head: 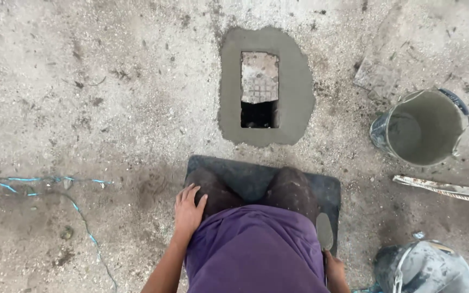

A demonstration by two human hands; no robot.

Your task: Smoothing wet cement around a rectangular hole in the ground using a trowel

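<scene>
I kneel on a dark mat (245, 169) laid on a rough concrete floor. My left hand (188, 209) rests flat on my left knee, fingers apart, holding nothing. My right hand (335, 270) sits low beside my right thigh and grips the handle of a small trowel (324, 230), whose grey blade points up over the mat. Ahead of my knees lies a patch of wet grey mortar (294, 92) around a rectangular hole (258, 114). A tile piece (259, 77) covers the hole's far half.
A bucket of grey slurry (421, 127) stands at the right. A second mortar-caked bucket (424, 268) sits at the bottom right. A pale flat strip (446, 189) lies between them. Blue string (45, 182) trails across the floor on the left.
</scene>
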